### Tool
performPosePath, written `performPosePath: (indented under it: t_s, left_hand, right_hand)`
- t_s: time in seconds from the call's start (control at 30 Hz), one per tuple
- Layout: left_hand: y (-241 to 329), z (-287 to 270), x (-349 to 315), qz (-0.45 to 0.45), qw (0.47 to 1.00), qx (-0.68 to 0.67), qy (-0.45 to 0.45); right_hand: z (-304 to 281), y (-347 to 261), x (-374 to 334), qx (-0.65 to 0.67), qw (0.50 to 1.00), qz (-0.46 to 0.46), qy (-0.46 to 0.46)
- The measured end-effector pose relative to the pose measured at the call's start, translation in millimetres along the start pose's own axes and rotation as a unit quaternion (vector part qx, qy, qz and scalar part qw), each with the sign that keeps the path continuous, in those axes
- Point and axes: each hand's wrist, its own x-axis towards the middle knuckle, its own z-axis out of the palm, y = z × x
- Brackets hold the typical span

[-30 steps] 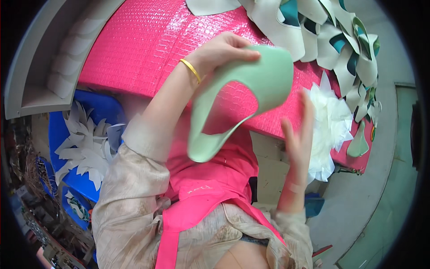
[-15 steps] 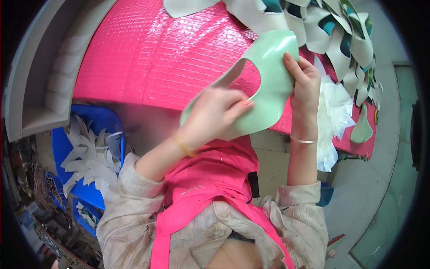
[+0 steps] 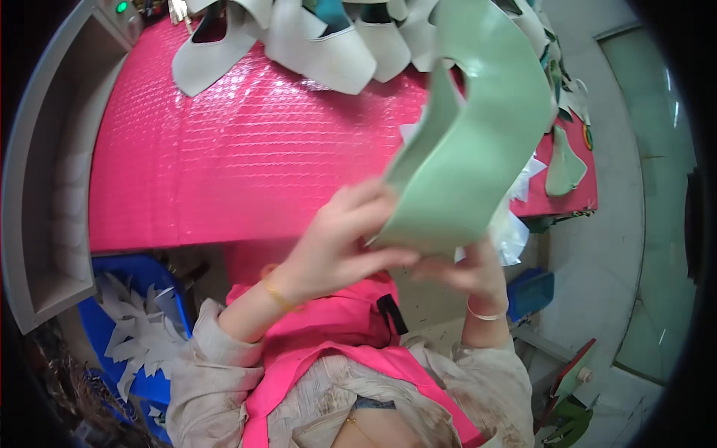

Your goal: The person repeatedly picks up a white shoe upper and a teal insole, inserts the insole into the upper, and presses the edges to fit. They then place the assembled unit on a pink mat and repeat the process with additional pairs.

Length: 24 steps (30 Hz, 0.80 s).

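A smooth pale green shoe upper point(image 3: 489, 149), bent into a loop, stands up in front of me above the pink table. My left hand point(image 3: 340, 243) pinches its lower left edge, with the thumb along the bottom. At the lower right edge is my right hand point(image 3: 470, 272), its thumb side toward the left fingertips. Motion blurs the right fingers, and the piece partly hides them; they appear closed on its bottom edge. Several white shoe uppers point(image 3: 321, 48) with teal linings lie along the table's far side.
Shiny pink quilted sheeting covers the table point(image 3: 224, 164). A grey machine frame point(image 3: 37, 179) borders it on the left. Below, a blue bin point(image 3: 179, 306) holds white scraps. Another green piece point(image 3: 564, 168) lies at the right corner, near crumpled white sheets point(image 3: 511, 235).
My right hand has moved down from the piece's upper right edge to its bottom edge. The green upper has turned and bent into a loop. The view has shifted.
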Motion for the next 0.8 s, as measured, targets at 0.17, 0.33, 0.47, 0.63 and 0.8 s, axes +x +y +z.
performPosePath:
  t_s: [0.17,0.33,0.47,0.63,0.8]
  left_hand:
    - [-14.9,31.3,24.9,0.007,0.985,0.163,0.054]
    - [-34.8,24.5,7.5,-0.1,0.952,0.257,-0.134]
    - [-39.1,16.2,-3.3,-0.094,0.929,0.302,-0.194]
    - [-60.7,6.7,2.6,-0.128,0.904,0.36,-0.194]
    - [-64.3,-18.4,42.1,-0.098,0.921,0.338,-0.165]
  right_hand:
    - [-166.7,35.6,-10.5,-0.174,0.931,0.091,0.308]
    - [-402.6,214.9,-33.2,-0.608,0.724,0.258,0.198]
    - [-414.1,280.5,-67.0,-0.499,0.754,0.417,0.094]
    - [-310.4,239.2,-75.4,-0.706,0.643,0.223,0.195]
    - [-370.9,249.9,-88.2,-0.589,0.71,0.326,0.207]
